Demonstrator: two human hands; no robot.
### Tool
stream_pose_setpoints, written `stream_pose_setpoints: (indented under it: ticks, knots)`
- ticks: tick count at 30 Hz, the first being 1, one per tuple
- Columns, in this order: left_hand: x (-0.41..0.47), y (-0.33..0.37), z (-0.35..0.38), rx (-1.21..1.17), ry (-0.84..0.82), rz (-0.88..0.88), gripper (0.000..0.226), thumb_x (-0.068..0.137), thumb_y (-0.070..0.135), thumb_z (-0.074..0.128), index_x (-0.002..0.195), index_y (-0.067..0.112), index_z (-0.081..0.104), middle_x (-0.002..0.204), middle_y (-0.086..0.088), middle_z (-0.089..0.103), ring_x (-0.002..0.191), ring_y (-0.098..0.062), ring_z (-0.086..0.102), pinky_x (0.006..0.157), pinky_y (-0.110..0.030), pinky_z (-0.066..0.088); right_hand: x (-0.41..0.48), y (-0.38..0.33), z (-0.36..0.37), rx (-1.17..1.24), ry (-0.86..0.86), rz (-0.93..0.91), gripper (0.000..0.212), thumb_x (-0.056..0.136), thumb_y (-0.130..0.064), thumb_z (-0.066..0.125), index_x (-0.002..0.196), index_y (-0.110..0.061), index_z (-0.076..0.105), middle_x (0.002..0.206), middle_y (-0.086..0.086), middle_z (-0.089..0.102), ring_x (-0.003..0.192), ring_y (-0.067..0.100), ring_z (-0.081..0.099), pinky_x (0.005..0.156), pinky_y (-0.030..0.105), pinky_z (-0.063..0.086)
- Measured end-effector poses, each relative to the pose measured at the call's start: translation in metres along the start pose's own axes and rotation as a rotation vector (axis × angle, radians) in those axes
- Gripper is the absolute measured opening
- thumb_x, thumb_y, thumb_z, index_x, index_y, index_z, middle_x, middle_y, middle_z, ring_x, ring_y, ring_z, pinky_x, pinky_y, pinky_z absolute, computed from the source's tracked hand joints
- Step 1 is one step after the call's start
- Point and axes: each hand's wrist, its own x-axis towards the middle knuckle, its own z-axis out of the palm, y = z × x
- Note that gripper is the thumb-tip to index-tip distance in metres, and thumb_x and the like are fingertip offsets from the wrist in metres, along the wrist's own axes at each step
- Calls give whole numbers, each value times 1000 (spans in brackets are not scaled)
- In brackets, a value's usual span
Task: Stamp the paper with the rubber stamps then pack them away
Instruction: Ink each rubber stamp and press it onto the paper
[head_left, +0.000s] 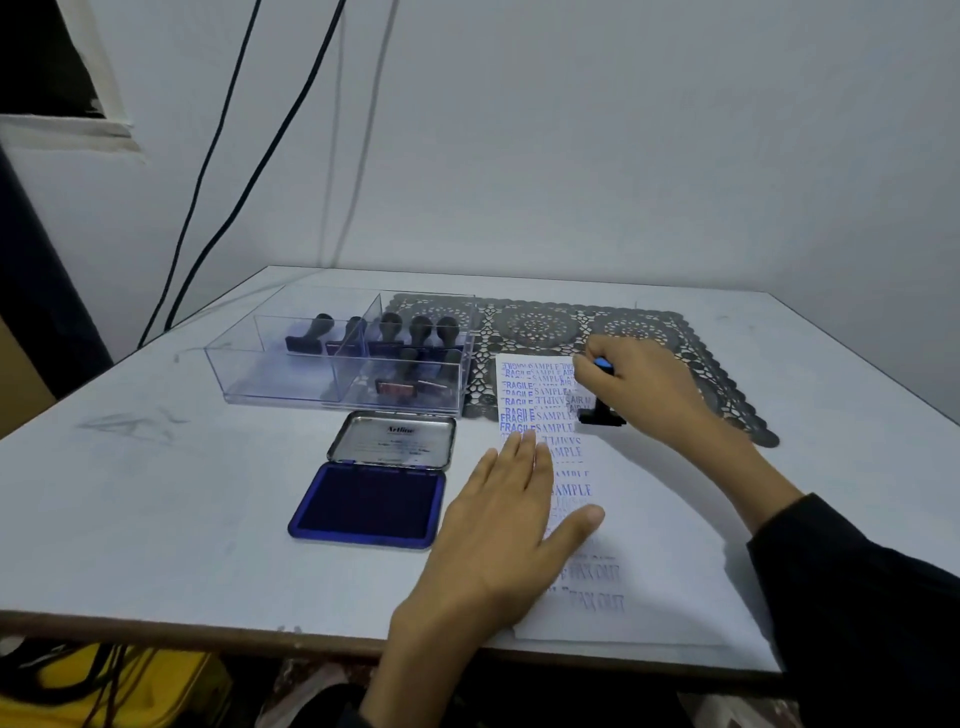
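The left hand (504, 519) lies flat, fingers straight, pressing on the paper (654, 551), which sits at the bench's (156, 493) near right edge, its far end on a dark lace mat (691, 343). The right hand (641, 384) grips a black stamp (602, 415) with a blue top, upright over the paper's far part, among blue "FRAGILE" and "SAMPLE" prints; whether its base touches the sheet cannot be told. Just left of the paper lies an open blue ink pad (369, 501), lid up. Behind it, a clear divided box (280, 384) holds more stamps (421, 330).
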Motion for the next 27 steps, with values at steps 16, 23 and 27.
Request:
stream_pose_setpoints:
  ticks: [16,23,27]
  knots:
    - [3,-5,6,82,1,11,97,77,75,0,153,15,-2,160,2,-11,144,-3,-14,113,-21,-14,-24,5,20,-49,71,-12,26,96,-29,43,74,-16,36,53,0,40,51,20,35,49,34,23]
    - [-2,-3,-1,-44,93,34,78,95,62,28,153,20,0,160,8,-10,142,2,-14,113,-17,-12,-3,6,3,189,-25,69,33,95,-25,48,64,-17,39,58,-1,42,57,18,36,53,30,23]
    - [-19,-11,-16,-68,212,41,84,85,70,26,152,27,0,154,19,-13,126,21,-28,101,-2,-19,8,-16,-26,449,113,107,34,94,-21,48,62,-16,38,63,3,42,57,16,33,56,30,24]
